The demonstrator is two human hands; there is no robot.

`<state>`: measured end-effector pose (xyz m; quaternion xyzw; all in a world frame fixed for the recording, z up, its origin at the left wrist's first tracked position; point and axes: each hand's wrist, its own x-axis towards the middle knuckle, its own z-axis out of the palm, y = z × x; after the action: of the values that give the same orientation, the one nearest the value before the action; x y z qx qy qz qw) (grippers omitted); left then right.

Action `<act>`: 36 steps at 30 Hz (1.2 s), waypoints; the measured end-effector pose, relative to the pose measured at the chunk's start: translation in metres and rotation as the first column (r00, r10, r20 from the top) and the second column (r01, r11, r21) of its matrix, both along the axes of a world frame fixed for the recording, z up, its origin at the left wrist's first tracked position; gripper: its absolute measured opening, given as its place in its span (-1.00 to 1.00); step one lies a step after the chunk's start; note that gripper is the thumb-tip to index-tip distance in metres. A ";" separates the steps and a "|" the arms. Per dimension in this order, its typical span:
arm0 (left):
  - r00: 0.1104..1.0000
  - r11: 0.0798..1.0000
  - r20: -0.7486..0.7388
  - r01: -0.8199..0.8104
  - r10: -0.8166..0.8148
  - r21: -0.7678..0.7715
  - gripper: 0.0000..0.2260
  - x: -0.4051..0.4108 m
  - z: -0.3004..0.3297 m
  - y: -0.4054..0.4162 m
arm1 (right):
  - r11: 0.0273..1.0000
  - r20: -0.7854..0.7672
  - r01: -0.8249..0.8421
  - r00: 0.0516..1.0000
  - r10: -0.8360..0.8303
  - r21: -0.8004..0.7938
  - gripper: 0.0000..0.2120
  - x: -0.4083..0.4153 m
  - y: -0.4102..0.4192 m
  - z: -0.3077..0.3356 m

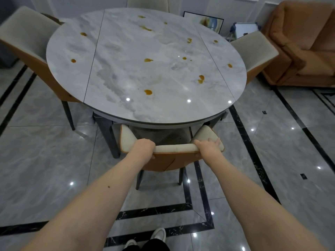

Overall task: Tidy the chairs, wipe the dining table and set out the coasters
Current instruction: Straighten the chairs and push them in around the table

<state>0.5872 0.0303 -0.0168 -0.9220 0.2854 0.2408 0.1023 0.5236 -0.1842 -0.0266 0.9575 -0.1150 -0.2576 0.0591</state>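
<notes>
A cream and orange chair (174,148) stands right in front of me, its seat tucked under the round grey marble dining table (126,109). My left hand (144,147) grips the top of its backrest on the left. My right hand (207,147) grips the same backrest on the right, fingers curled over the padded rim. Several orange-brown spills dot the tabletop, such as one spill (148,92) near the front. No coasters or cloth are in view.
Three more chairs stand around the table: one at the left (27,38) angled away, one at the right (253,46), one at the far side (147,2). An orange sofa (304,42) fills the right back corner. Framed pictures (204,21) lean against the wall.
</notes>
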 end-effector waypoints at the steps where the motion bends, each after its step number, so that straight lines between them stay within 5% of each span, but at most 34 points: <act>1: 1.000 1.000 0.003 0.009 -0.009 0.000 -0.67 -0.001 0.000 -0.001 | 1.000 0.002 -0.006 1.000 0.006 -0.002 -0.66 -0.001 -0.001 0.001; 26: 0.999 0.998 -0.005 0.035 -0.035 -0.058 -0.65 -0.004 -0.006 -0.003 | 0.998 0.046 0.036 0.998 -0.033 -0.050 -0.66 -0.002 -0.009 -0.003; 36: 0.983 0.987 0.090 -0.162 0.161 0.003 -0.76 -0.011 -0.010 -0.023 | 0.982 0.054 -0.187 0.981 0.186 0.023 -0.68 -0.003 -0.027 0.004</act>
<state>0.5757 0.0072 -0.0265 -0.9514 0.2038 0.2081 0.0999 0.5205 -0.2117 -0.0224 0.9712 -0.0225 -0.2276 0.0663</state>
